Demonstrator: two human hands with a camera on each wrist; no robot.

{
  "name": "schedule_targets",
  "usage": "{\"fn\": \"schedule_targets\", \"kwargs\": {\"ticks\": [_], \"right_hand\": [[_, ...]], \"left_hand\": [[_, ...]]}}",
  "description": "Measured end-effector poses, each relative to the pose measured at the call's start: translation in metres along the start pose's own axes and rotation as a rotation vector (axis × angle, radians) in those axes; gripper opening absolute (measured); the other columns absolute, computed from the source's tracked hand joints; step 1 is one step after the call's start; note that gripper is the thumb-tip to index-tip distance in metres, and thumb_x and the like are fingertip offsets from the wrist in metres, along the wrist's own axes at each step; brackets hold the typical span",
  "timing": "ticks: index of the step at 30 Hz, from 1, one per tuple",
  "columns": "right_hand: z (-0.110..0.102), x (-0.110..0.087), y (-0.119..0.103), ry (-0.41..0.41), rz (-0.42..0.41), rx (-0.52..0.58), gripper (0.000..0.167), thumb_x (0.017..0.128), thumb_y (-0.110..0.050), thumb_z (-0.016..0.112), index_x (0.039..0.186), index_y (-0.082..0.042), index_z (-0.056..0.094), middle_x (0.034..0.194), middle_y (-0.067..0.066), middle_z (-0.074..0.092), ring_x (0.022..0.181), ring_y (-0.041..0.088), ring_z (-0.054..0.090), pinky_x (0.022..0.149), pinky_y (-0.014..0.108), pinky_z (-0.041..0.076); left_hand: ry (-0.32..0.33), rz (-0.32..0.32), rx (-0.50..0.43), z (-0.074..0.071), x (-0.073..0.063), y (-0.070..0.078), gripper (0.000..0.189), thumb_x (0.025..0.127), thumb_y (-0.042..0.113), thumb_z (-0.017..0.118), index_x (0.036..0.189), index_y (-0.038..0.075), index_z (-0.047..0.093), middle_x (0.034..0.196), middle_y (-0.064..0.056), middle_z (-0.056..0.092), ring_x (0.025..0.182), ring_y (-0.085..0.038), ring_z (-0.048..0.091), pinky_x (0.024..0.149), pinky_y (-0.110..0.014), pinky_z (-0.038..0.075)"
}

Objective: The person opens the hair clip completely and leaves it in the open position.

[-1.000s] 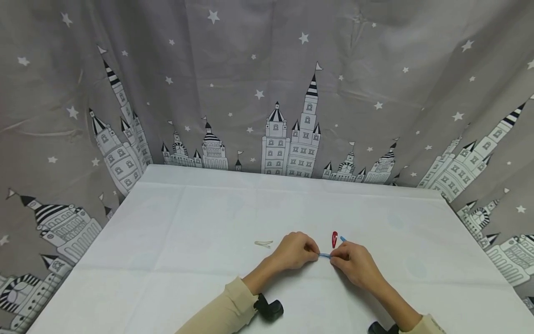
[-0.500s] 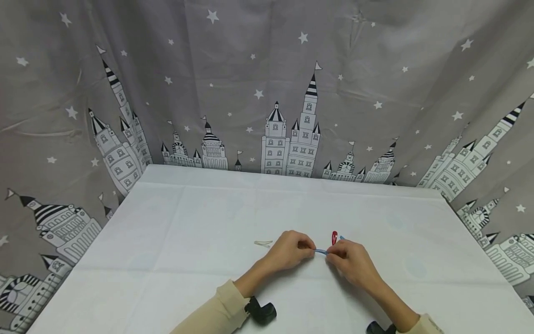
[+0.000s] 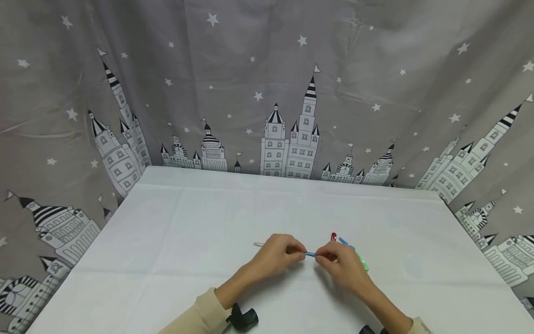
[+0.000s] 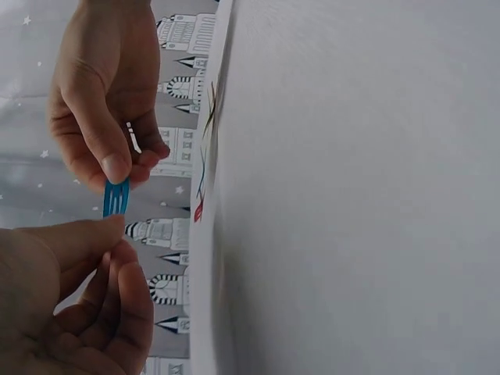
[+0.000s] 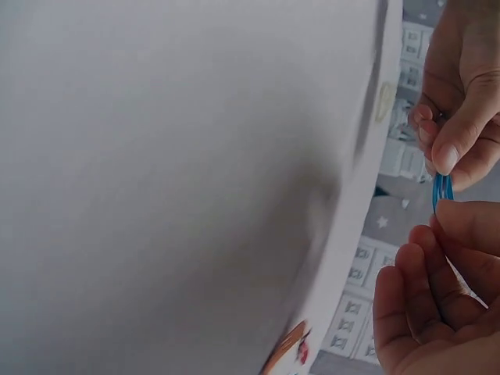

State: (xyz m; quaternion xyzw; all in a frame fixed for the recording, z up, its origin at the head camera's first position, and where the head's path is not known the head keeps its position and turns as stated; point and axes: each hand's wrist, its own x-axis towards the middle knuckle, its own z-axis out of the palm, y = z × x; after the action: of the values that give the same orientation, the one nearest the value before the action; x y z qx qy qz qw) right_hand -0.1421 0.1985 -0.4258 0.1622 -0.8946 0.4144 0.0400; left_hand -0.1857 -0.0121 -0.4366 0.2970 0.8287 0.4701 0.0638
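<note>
A blue snap hair clip (image 3: 310, 254) spans the gap between my two hands above the table. My left hand (image 3: 276, 256) pinches one end between thumb and fingers, and my right hand (image 3: 345, 265) pinches the other. Close up in the left wrist view, the slotted clip (image 4: 116, 198) shows between the two thumbs. Seen from the right wrist, the clip (image 5: 442, 190) is narrower, and the fingertips cover both its ends. Past the left hand, a cream clip (image 3: 258, 244) is partly hidden. Just beyond the right hand lies a red clip (image 3: 333, 236), its lower part covered.
A thin light-blue piece (image 3: 344, 241) and a bright green one (image 3: 364, 264) lie behind the right hand, partly hidden by it. The white-covered table (image 3: 200, 218) ends at a grey curtain (image 3: 233, 69) printed with castles and stars.
Both hands have shifted left with the blue hair clip held between them. The green piece has come into view behind the right hand, and the left hand now covers more of the cream clip.
</note>
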Motion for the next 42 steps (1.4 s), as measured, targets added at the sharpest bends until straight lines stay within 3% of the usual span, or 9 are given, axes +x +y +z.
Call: {"fn": "schedule_targets", "kwargs": {"ticks": [10,18,24,31,40,42], "right_hand": [[0.009,0.004,-0.027,-0.057,-0.109,0.090,0.006,0.089,-0.001,0.070,0.089,-0.006,0.073,0.085,-0.010,0.065,0.076,0.009,0.061,0.068,0.031,0.052],[0.013,0.001,-0.044,-0.057,-0.121,0.121,0.007,0.089,-0.003,0.070,0.090,-0.009,0.073,0.086,-0.011,0.065,0.078,0.008,0.061,0.070,0.030,0.051],[0.015,-0.002,-0.047,-0.066,-0.126,0.121,0.008,0.090,-0.004,0.070,0.092,-0.010,0.074,0.087,-0.012,0.065,0.079,0.008,0.061,0.069,0.030,0.051],[0.018,-0.004,-0.046,-0.073,-0.121,0.097,0.011,0.091,-0.003,0.068,0.090,-0.012,0.075,0.087,-0.005,0.067,0.079,0.009,0.060,0.069,0.029,0.051],[0.019,-0.006,-0.042,-0.056,-0.136,0.087,0.012,0.090,-0.004,0.069,0.090,-0.013,0.076,0.086,-0.007,0.067,0.077,0.008,0.058,0.065,0.028,0.050],[0.020,-0.007,-0.042,-0.052,-0.141,0.089,0.012,0.090,-0.004,0.069,0.090,-0.014,0.076,0.086,-0.006,0.067,0.077,0.008,0.058,0.065,0.028,0.050]], "left_hand": [[-0.003,0.019,0.006,-0.032,-0.031,0.008,0.008,0.089,0.010,0.074,0.096,0.007,0.077,0.083,0.013,0.066,0.071,-0.005,0.058,0.065,-0.025,0.049],[0.021,0.013,-0.058,-0.040,-0.044,0.012,0.010,0.089,0.011,0.073,0.098,0.008,0.078,0.086,0.012,0.069,0.073,-0.007,0.061,0.067,-0.027,0.052],[0.018,0.004,-0.088,-0.043,-0.048,0.013,0.009,0.090,0.013,0.073,0.097,0.009,0.078,0.086,0.011,0.069,0.075,-0.008,0.062,0.069,-0.027,0.053],[-0.002,0.022,-0.129,-0.044,-0.048,0.013,0.011,0.089,0.010,0.073,0.097,0.004,0.078,0.086,0.008,0.069,0.075,-0.009,0.063,0.070,-0.028,0.054],[0.018,0.015,-0.124,-0.041,-0.048,0.014,0.009,0.088,0.010,0.075,0.096,0.009,0.079,0.083,0.010,0.068,0.070,-0.008,0.061,0.065,-0.027,0.052],[0.020,0.009,-0.122,-0.041,-0.049,0.014,0.009,0.087,0.010,0.075,0.095,0.010,0.079,0.082,0.011,0.068,0.070,-0.008,0.061,0.074,-0.028,0.053]]}}
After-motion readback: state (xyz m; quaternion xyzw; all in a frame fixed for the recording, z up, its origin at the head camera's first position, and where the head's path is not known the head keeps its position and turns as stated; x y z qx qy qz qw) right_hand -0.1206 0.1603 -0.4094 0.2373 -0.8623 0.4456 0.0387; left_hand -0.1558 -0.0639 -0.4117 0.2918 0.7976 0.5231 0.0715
